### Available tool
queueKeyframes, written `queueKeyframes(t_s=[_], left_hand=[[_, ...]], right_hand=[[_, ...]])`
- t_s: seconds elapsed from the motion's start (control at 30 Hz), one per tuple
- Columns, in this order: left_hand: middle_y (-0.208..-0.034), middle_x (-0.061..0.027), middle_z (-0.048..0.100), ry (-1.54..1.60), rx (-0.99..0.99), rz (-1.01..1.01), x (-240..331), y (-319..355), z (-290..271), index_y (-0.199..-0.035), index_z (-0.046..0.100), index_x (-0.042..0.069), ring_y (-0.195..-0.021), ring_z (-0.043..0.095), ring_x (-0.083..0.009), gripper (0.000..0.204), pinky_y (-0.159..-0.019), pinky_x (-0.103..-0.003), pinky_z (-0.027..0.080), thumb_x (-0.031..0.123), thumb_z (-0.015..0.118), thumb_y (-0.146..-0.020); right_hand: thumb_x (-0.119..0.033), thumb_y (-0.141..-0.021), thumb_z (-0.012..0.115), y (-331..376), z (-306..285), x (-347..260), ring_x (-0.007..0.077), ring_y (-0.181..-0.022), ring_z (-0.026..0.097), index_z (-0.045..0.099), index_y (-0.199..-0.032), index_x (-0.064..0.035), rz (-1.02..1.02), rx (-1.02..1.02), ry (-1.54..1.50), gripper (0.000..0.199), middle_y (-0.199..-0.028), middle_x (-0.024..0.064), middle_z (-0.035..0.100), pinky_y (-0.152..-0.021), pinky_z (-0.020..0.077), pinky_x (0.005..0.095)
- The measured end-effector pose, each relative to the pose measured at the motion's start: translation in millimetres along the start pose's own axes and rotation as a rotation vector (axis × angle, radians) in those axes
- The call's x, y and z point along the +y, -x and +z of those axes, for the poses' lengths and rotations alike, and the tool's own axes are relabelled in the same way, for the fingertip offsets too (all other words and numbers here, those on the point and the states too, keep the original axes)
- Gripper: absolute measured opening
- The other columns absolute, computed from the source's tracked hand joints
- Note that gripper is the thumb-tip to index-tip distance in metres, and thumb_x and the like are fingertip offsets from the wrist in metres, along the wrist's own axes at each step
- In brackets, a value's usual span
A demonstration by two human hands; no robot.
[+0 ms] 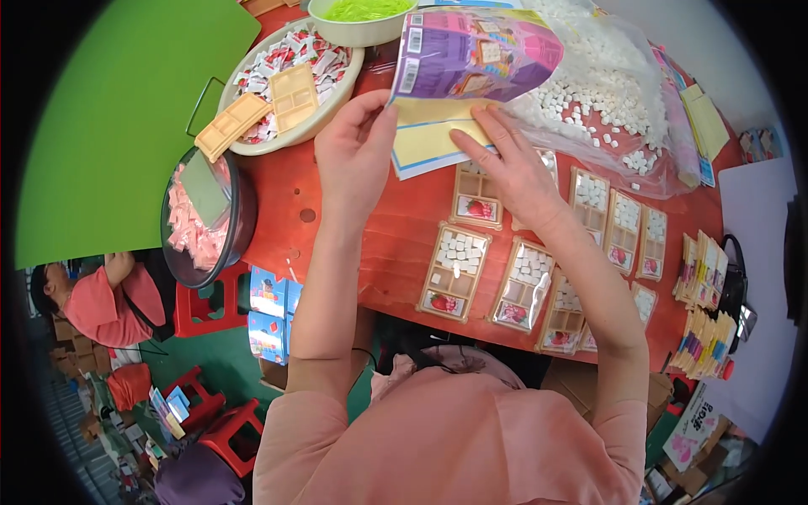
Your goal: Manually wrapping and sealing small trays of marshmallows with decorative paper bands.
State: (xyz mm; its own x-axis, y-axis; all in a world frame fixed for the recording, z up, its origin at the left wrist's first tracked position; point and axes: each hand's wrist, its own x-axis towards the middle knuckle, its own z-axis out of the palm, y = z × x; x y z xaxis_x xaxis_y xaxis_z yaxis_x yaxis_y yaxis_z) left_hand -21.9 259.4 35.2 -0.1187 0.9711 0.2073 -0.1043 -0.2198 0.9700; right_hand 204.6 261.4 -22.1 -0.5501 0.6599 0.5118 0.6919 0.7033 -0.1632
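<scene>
Printed sheet (480, 59), purple and pink outside and cream within, is raised between your hands over the far side of the red worktop (278, 194). Your left hand (355, 150) pinches its left edge between thumb and fingers. Your right hand (522, 172) has its thumb and fingers parted, laid on the cream surface; you can't tell from this angle how firmly they press, nor whether this is one folded piece or several layers.

Below you, the front-left tray (465, 284) already holds white pieces and a strawberry-printed packet, with one compartment bare. Its neighbours look similarly part-filled, though your right arm hides some. None of the trays in plain view on the worktop has a sheet over it. Two tan trays (293, 98) lying on the white basin (334, 114) look unfilled, so those appear untouched. At the right edge, upright bundles (703, 269) stand packed together; their contents are too small to judge.
</scene>
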Motion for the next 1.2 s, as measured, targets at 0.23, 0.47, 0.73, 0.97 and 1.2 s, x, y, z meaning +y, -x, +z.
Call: queueKeyframes(t_s=[0.23,0.47,0.73,0.97,1.2], left_hand=[[-0.1,-0.0057,0.072,0.09,0.184,-0.2,-43.5,16.8,-46.9,-0.116,0.067,-0.006,-0.087,0.066,-0.0073,0.022,-0.072,-0.02,0.052,0.006,0.064,-0.098],[-0.098,-0.0041,0.069,-0.025,0.204,0.093,2.8,32.9,-16.0,-0.108,0.066,-0.006,-0.081,0.063,-0.0066,0.015,-0.069,-0.02,0.05,0.005,0.062,-0.099],[-0.099,-0.007,0.071,-0.109,0.461,0.329,24.5,100.9,-24.8,-0.108,0.064,-0.009,-0.087,0.064,-0.0075,0.013,-0.07,-0.022,0.052,-0.006,0.056,-0.098],[-0.098,-0.0087,0.07,0.219,0.505,-0.266,-50.7,111.7,-75.1,-0.11,0.065,-0.009,-0.084,0.067,-0.0112,0.021,-0.074,-0.024,0.055,0.009,0.063,-0.098],[-0.099,-0.0064,0.071,0.234,0.407,-0.344,-58.6,111.2,-88.0,-0.114,0.067,-0.006,-0.085,0.066,-0.0097,0.022,-0.077,-0.023,0.054,0.006,0.065,-0.096]], right_hand=[[0.006,-0.078,0.059,-4.4,33.3,-27.8,0.0382,-0.138,0.043,0.058,-0.136,-0.0143,0.022,-0.115,-0.123,0.062,-0.147,0.0176,0.045,-0.113,0.0407,0.0473],[0.005,-0.08,0.053,-12.2,-3.7,-32.2,0.0389,-0.142,0.037,0.054,-0.138,-0.0083,0.111,-0.06,-0.292,0.06,-0.147,0.0208,0.043,-0.117,0.0327,0.0449],[-0.001,-0.091,0.055,-27.7,-10.3,-78.7,0.0378,-0.13,0.048,0.055,-0.133,-0.0029,0.146,0.174,-0.457,0.042,-0.14,0.0194,0.049,-0.11,0.0385,0.0437],[-0.001,-0.091,0.061,-29.8,32.5,-118.7,0.0331,-0.108,0.061,0.064,-0.115,-0.0013,0.097,0.119,-0.519,0.024,-0.115,0.0144,0.062,-0.092,0.0499,0.0399],[-0.001,-0.09,0.061,-46.9,78.6,-151.0,0.0355,-0.092,0.066,0.065,-0.104,0.003,0.116,0.141,-0.573,0.015,-0.102,0.0161,0.066,-0.078,0.0535,0.0411]])
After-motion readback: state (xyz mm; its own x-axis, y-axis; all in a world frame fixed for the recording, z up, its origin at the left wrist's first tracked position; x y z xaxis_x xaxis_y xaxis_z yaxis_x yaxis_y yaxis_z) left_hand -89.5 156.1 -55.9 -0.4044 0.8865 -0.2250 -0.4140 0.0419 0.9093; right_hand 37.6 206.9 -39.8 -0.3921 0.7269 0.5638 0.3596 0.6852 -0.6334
